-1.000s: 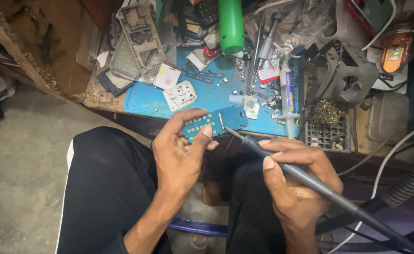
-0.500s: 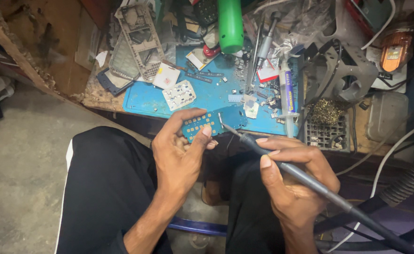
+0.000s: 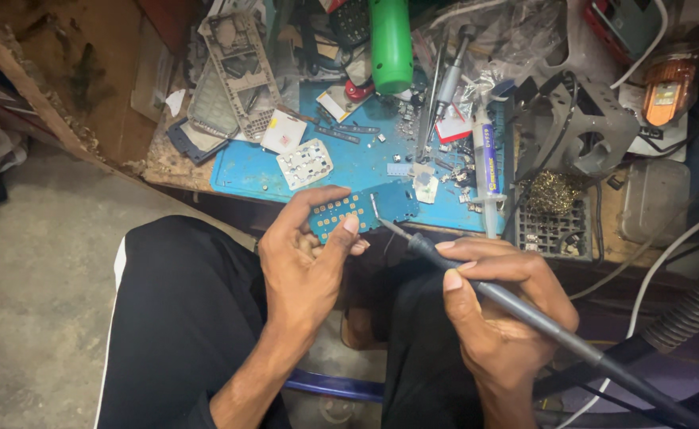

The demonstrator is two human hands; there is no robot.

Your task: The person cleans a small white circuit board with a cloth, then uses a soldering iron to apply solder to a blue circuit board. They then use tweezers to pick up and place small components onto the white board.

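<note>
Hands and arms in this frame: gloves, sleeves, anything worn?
Both hands are bare: left hand and right hand wear no gloves, rings or watch that show. Forearms are uncovered, with no sleeves in view. Fingernails are short. Black trousers with a white side stripe cover the legs.

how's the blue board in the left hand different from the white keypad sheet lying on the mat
The blue circuit board is held up by the left hand, with the soldering iron tip from the right hand at its edge; the white keypad sheet lies untouched on the blue mat. The board is blue with pale pads; the sheet is white with raised domes. The board looks longer and narrower. Both are flat and carry a grid of key spots.
</note>
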